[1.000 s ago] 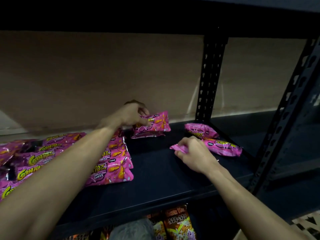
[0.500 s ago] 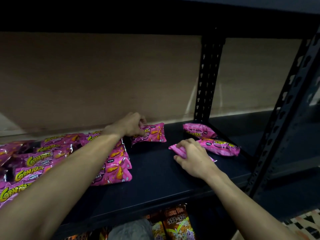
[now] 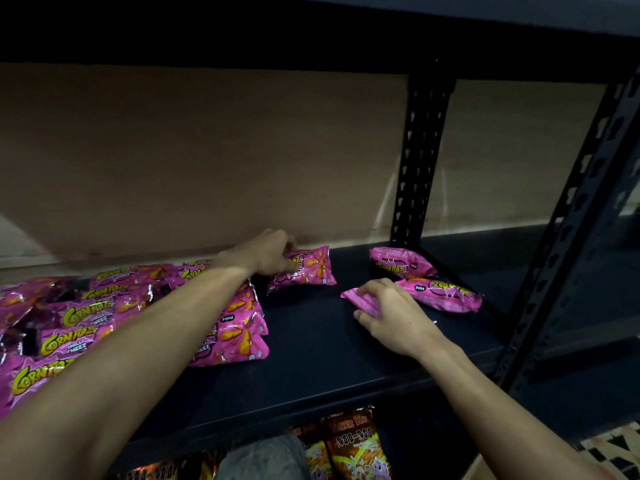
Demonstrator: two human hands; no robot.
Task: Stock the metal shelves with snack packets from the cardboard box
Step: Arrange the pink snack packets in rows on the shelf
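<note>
Left hand (image 3: 266, 252) pinching Cornitoz packet (image 3: 311, 268), right hand (image 3: 394, 317) gripping second packet (image 3: 360, 299), presumably extending the metal shelf (image 3: 311, 341) row.

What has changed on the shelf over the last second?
The left hand lowered its back packet flat onto the shelf and still grips it. The right hand stays on the front packet, and the two packets farther right have not moved.

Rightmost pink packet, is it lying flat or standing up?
Lying flat: the packet rests on the shelf, printed face up, lettering upside down.
</note>
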